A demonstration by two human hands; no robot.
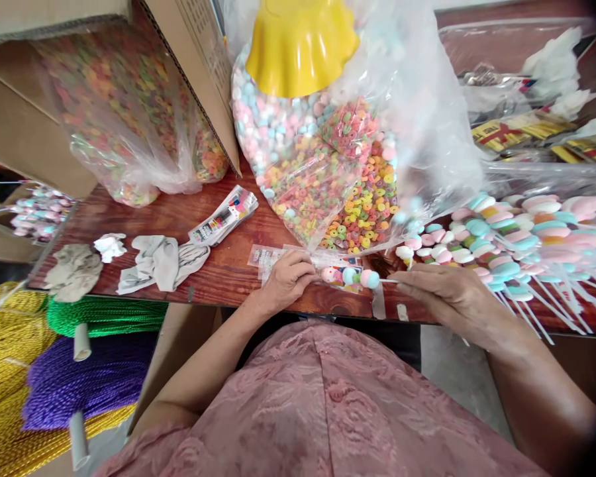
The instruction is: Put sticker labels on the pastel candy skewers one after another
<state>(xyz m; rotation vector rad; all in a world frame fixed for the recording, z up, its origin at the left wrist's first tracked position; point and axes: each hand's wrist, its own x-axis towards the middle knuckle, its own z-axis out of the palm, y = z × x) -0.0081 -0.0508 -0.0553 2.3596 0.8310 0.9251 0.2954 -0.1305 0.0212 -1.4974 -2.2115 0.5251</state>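
While the right hand [442, 291] is pinching a thin white stick [389, 281], the left hand [289, 281] is curling beside its round pastel marshmallows [349, 275]. Whether gripping — I cannot tell.

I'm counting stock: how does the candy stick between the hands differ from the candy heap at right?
The candy stick is single; the candy heap holds many. The right hand grips the candy stick, while the candy heap rests on the table. The candy stick runs nearly level in view; much of the candy heap slants. Both show pink and blue.
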